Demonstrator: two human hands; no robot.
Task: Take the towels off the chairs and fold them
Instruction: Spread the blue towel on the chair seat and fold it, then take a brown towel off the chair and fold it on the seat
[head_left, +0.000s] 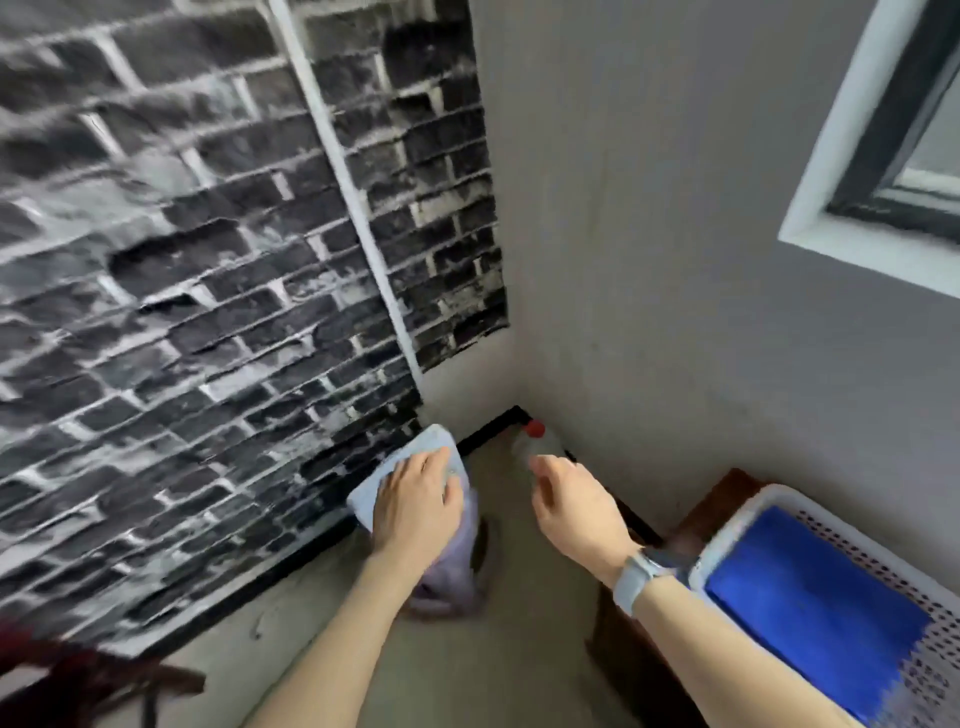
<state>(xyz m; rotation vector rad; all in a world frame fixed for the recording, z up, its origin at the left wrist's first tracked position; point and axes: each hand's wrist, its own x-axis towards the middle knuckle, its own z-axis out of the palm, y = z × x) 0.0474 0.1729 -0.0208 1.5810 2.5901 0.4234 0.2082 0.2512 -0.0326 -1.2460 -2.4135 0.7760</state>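
My left hand (415, 506) grips a folded light blue towel (400, 467) in mid-air near the room's corner; a pale lilac part of the cloth (452, 571) hangs below my palm. Beside it, my right hand (576, 506) hovers with loosely curled fingers and holds nothing; a grey watch sits on its wrist. A folded dark blue towel (810, 608) lies in a white perforated basket (737, 514) at the lower right. Part of a dark red chair (78, 680) shows at the bottom left, blurred.
A clear bottle with a red cap (535, 441) stands on the floor in the corner. The basket sits on dark wooden furniture (717, 499) against the grey wall. A brick-patterned wall fills the left, and a window (909, 135) is at the upper right.
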